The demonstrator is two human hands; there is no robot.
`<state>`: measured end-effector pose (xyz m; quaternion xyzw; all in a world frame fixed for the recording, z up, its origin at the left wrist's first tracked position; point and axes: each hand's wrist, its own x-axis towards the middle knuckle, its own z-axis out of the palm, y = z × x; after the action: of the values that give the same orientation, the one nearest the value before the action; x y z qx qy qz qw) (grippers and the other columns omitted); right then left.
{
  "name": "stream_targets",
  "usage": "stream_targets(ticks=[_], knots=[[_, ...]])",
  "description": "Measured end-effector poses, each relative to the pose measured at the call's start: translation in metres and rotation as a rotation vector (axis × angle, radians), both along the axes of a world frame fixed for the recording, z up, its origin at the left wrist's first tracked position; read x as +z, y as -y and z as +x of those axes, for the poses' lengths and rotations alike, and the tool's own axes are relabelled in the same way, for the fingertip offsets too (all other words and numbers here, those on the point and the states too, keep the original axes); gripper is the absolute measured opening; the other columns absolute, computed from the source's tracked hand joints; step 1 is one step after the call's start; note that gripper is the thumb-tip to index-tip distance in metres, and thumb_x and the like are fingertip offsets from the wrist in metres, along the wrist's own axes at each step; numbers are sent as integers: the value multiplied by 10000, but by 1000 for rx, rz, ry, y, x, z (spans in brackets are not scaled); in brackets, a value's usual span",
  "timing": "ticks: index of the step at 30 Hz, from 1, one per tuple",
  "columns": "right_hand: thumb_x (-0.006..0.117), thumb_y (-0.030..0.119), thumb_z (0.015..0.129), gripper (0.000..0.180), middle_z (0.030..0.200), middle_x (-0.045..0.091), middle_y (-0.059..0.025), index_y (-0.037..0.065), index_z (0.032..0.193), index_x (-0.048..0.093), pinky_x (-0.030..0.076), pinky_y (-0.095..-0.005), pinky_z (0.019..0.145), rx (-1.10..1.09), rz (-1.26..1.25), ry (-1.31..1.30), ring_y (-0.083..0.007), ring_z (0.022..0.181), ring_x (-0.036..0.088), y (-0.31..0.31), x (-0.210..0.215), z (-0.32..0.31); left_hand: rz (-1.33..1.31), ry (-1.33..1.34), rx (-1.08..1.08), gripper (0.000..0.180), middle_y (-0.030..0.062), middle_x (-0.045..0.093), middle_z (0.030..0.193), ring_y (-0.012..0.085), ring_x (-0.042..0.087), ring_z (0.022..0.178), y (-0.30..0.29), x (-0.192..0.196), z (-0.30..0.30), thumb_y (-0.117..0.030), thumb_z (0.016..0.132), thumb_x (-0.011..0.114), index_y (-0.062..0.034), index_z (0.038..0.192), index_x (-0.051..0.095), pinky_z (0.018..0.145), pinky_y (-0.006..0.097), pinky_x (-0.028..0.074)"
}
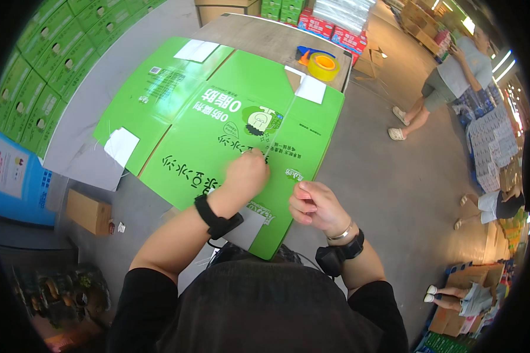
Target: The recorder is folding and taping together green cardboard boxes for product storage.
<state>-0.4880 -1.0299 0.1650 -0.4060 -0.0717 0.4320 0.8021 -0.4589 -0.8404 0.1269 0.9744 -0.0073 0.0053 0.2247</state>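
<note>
So the green printed cardboard (221,126) is laid out flat, covering most of the counter (247,34) and leaving bare top mainly along the far edge. I'd call the spreading-out part done. Nothing's folded up though: all the panels I can see are lying down, with a brownish line between two of them (crease or gap, can't tell). Three white patches sit at the board's edges, one of them (310,89) toward the counter's far right corner; can't tell if they're stuck on.

Left hand (247,173) is over the board, blurry, fingers curled in. Right hand (318,206) is by the board's right edge, fingers bent and thumb against the index. Honestly can't tell if either is pinching anything thin.

The yellow tape roll (325,75) is just parked near that far right corner beside some blue-and-orange thing (315,50), neither hand on it.
</note>
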Motion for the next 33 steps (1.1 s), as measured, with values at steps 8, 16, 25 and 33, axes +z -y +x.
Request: stream_targets(ticks=[8, 16, 25, 33], knots=[[516, 258, 877, 251, 746, 597, -78, 41, 769, 582, 459, -364, 716, -281, -764, 1606, -240, 755, 584, -15, -20, 102, -348, 56, -52, 125, 158, 609, 734, 274, 602, 657, -12, -4, 5, -96, 762, 621, 17, 797, 580, 602, 355, 481], [588, 124, 786, 63, 752, 575, -67, 65, 802, 602, 391, -388, 793, 227, -409, 1720, -243, 794, 558, -37, -43, 176, -689, -217, 277, 109, 75, 619, 722, 139, 594, 623, -1, 14, -1, -54, 799, 601, 14, 883, 597, 581, 277, 479], [537, 103, 809, 103, 755, 580, -66, 55, 743, 599, 355, -348, 726, 299, -283, 1675, -244, 770, 550, -38, -58, 189, -175, 163, -16, 166, 103, 616, 744, 254, 610, 629, 4, 19, 10, -47, 711, 647, -69, 874, 624, 602, 331, 504], [561, 146, 816, 122, 756, 573, -71, 66, 733, 598, 351, -366, 707, 342, -347, 1758, -245, 753, 541, -37, -56, 189, -109, 109, -90, 110, 117, 581, 671, 298, 583, 596, 9, 17, 20, -128, 744, 639, -58, 806, 581, 562, 371, 487]])
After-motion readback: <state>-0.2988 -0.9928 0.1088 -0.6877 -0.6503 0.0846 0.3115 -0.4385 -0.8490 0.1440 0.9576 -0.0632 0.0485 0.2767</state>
